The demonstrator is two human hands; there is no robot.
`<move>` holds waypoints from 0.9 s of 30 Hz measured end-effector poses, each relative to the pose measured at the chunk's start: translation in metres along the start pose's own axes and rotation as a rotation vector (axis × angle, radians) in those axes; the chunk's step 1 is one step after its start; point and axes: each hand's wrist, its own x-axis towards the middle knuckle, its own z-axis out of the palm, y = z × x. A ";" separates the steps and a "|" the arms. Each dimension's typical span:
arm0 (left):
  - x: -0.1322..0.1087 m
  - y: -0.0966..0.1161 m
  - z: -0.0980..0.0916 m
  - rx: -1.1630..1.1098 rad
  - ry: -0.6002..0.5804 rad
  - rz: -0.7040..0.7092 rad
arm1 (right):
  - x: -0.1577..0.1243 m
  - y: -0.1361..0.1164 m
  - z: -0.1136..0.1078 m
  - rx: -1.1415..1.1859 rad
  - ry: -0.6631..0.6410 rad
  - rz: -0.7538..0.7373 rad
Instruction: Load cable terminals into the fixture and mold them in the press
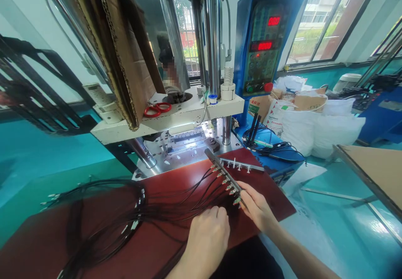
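My right hand (256, 207) grips the near end of a long, narrow metal bar (223, 171), held at a slant above the red-brown board (273, 203). A row of small metal cable ends sits along the bar's left side. Thin black cables (169, 210) run left from them to a large coil on the board. Just left of the bar's near end, my left hand (210, 233) is closed, its knuckles up; whatever is in its fingers is hidden. Behind the held bar lies a second bar (256, 168) with white plastic pieces standing along it.
A press with a pale platen (188, 113) and a lit metal bed (185, 140) stands ahead. Red-handled scissors (158, 109) and cardboard (125, 61) rest on it. To the right are a blue control box (243, 40), black cables (282, 147) and white sacks (298, 128).
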 end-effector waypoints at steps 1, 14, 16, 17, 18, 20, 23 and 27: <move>0.001 0.001 0.001 -0.007 0.000 -0.006 | 0.001 0.003 -0.001 -0.005 -0.009 -0.013; 0.021 0.013 0.015 0.025 -0.058 -0.028 | -0.001 0.008 0.001 0.021 0.008 0.020; 0.021 0.013 0.014 0.025 -0.062 -0.030 | -0.001 0.008 0.002 0.035 0.012 0.037; 0.021 0.013 0.013 0.024 -0.064 -0.031 | -0.001 0.008 0.003 0.042 0.012 0.038; 0.022 0.013 0.012 0.023 -0.067 -0.033 | -0.001 0.009 0.003 0.050 0.014 0.037; 0.023 0.013 0.011 0.025 -0.073 -0.042 | -0.001 0.010 0.003 0.061 0.013 0.034; 0.026 0.013 0.009 0.034 -0.086 -0.055 | 0.001 0.012 0.003 0.061 0.017 0.031; 0.029 0.013 0.007 0.032 -0.092 -0.065 | 0.002 0.015 0.002 0.071 0.017 0.023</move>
